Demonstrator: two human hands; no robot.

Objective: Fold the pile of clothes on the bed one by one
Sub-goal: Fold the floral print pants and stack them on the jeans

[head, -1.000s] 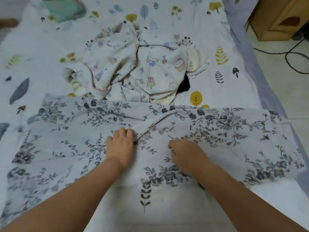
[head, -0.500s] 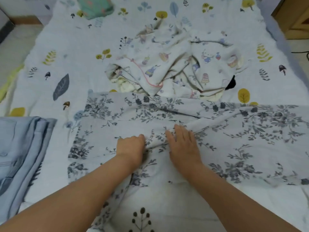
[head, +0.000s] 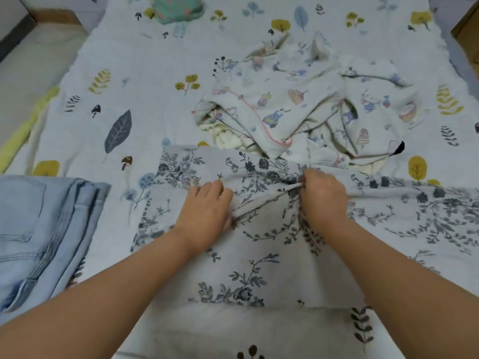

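A pale grey garment with a dark floral print (head: 272,257) lies spread across the near part of the bed (head: 145,81). My left hand (head: 206,216) rests on it left of centre, its fingers curled into a raised fold. My right hand (head: 322,195) grips a bunched ridge of the same cloth near its far edge. Behind the garment sits a crumpled pile of white cartoon-print clothes (head: 305,115), with a bit of black fabric (head: 400,147) showing at its right.
Folded light blue jeans (head: 44,229) lie at the near left on the bed. A teal item (head: 176,7) sits at the far edge. Bare floor (head: 28,71) shows to the left, and a wooden cabinet corner (head: 466,27) at the far right.
The view has swung left, bringing the folded jeans into sight. My right hand went from lying flat on the floral cloth to gripping a bunched ridge farther up; my left hand stays at the fold.
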